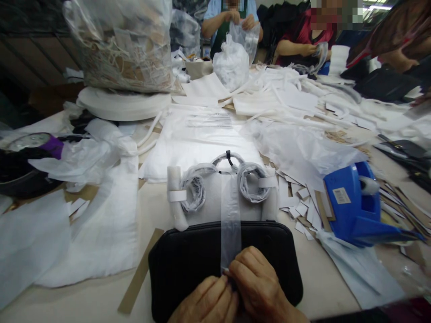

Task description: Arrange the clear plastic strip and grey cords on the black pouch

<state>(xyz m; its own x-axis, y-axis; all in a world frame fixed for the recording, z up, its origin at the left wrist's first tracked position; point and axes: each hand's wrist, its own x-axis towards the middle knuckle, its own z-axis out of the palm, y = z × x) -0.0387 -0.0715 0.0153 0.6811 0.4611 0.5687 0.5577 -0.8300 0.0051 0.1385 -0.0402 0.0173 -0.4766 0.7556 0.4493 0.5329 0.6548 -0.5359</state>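
Both hands [235, 291] cut off below, pinching clear strip [230, 220] over black bag [188, 260]; fingertip contact seemingly hidden.

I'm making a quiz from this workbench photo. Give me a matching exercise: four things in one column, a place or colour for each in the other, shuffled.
1. tape dispenser
2. handbag
3. clear strip
4. big bag of scraps

A. far left, on a white roll
B. black, under both hands
C. blue, at the right
D. pinched at its near end by fingertips

Pairs: 1-C, 2-B, 3-D, 4-A
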